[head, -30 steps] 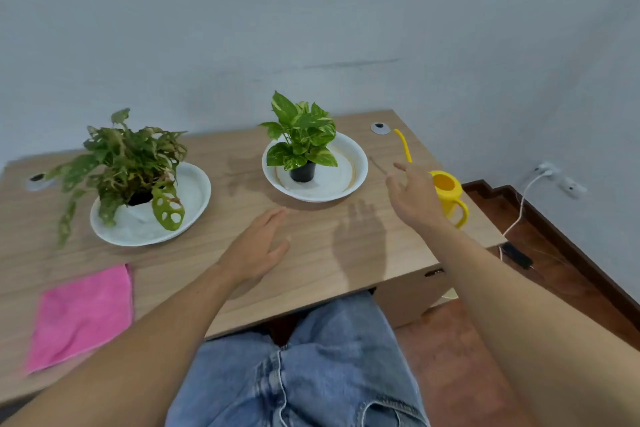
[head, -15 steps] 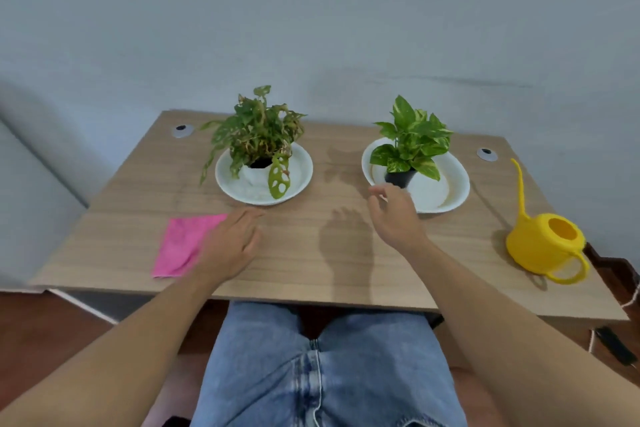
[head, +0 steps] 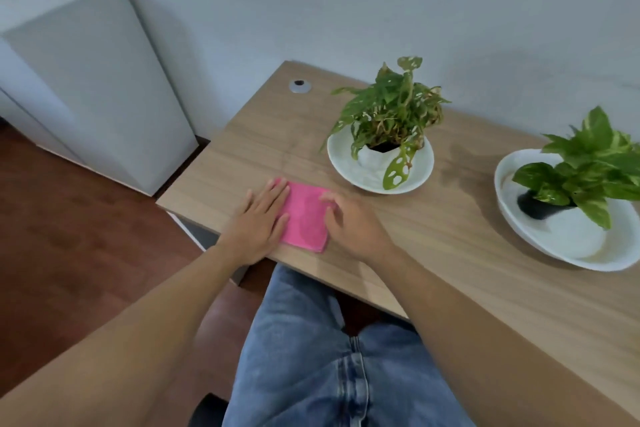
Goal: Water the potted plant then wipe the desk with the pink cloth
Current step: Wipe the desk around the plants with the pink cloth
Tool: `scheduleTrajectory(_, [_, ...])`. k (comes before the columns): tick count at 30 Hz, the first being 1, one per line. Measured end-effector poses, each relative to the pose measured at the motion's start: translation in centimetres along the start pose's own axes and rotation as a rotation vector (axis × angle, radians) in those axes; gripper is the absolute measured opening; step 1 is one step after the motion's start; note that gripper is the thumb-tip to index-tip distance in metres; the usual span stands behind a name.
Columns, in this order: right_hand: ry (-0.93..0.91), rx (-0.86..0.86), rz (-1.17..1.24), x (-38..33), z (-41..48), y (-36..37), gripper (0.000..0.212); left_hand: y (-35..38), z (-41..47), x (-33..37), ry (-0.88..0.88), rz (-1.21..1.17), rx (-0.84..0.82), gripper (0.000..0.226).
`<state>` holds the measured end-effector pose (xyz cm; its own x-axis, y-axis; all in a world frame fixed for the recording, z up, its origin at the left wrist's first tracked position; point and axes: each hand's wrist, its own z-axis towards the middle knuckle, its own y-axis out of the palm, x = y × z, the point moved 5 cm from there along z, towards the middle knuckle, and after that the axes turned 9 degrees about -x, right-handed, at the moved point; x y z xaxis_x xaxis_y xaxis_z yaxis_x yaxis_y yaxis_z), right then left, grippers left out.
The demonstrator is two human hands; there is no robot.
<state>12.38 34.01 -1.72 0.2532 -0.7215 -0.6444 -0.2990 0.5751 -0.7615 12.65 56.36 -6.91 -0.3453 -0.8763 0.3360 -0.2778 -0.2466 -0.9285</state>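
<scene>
Both hands moved left: left hand [head: 258, 220] and right hand [head: 351, 224] now flat, fingers spread, on cloth [head: 304, 217] at desk [head: 450, 229] front-left edge; wiping probably next.

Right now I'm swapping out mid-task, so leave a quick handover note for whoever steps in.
Left hand: flat, open, on the left edge of the pink cloth.
Right hand: open, fingers on its right edge.
Cloth: folded, near the desk front-left corner.
Two potted plants in white dishes.
Watering can: out of view; watering cannot be confirmed.
Left: wipe the desk.
</scene>
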Motion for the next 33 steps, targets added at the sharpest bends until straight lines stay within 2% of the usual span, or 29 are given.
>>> scheduleTrajectory(3, [0.005, -0.127, -0.114, -1.0, 2.4, 3.2, 0.054, 0.0, 0.5, -0.3, -0.003, 0.057, 0.002, 0.071])
scheduleTrajectory(5, [0.048, -0.146, -0.192, -1.0, 3.8, 4.3, 0.065, -0.3, 1.3, -0.4, -0.012, 0.072, -0.015, 0.073])
scheduleTrajectory(11, [0.168, -0.279, -0.308, -1.2, 5.5, 5.4, 0.08, -1.7, 4.1, -1.8, 0.049, 0.083, -0.019, 0.073])
scheduleTrajectory(15, [0.19, -0.316, -0.292, -1.9, 6.3, 4.7, 0.077, -2.9, 5.4, -3.1, 0.041, 0.004, 0.066, 0.077])
scheduleTrajectory(20, [0.132, -0.116, -0.359, -2.8, 7.2, 4.4, 0.062, -3.0, 6.0, -4.1, -0.011, -0.022, 0.051, 0.073])
scheduleTrajectory(23, [0.054, -0.124, -0.316, -2.4, 7.7, 5.8, 0.064, -2.8, 5.5, -4.1, -0.009, -0.009, 0.082, 0.075])
scheduleTrajectory(27, [0.088, -0.113, -0.33, -1.3, 8.5, 7.2, 0.063, -2.9, 5.4, -4.3, -0.038, -0.086, 0.094, 0.068])
scheduleTrajectory(33, [0.146, -0.099, -0.372, -0.5, 11.4, 6.1, 0.06, -2.7, 5.6, -4.5, -0.032, -0.081, 0.109, 0.065])
